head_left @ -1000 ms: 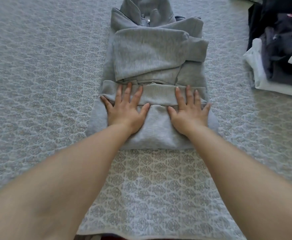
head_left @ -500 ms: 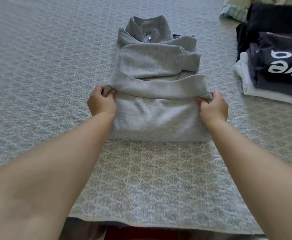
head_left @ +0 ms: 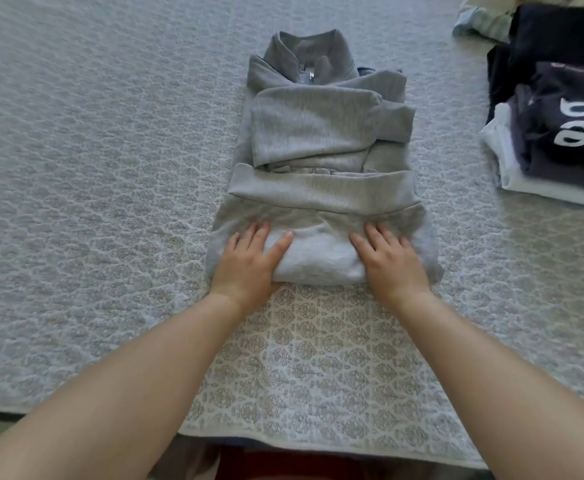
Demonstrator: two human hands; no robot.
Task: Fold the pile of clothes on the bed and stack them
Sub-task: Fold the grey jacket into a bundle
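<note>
Grey sweatshirt (head_left: 321, 161) mid-bed (head_left: 93, 202), hem folded up. Left hand (head_left: 249, 261), right hand (head_left: 392, 265) flat on near fold, fingers spread straight, likely pressing crease. Folded stack (head_left: 557, 133) far right awaits it.

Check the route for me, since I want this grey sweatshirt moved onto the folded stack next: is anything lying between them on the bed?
Nothing visible does. Only bare bedspread lies between the grey sweatshirt and the folded stack. Left hand and right hand already rest on it.
</note>
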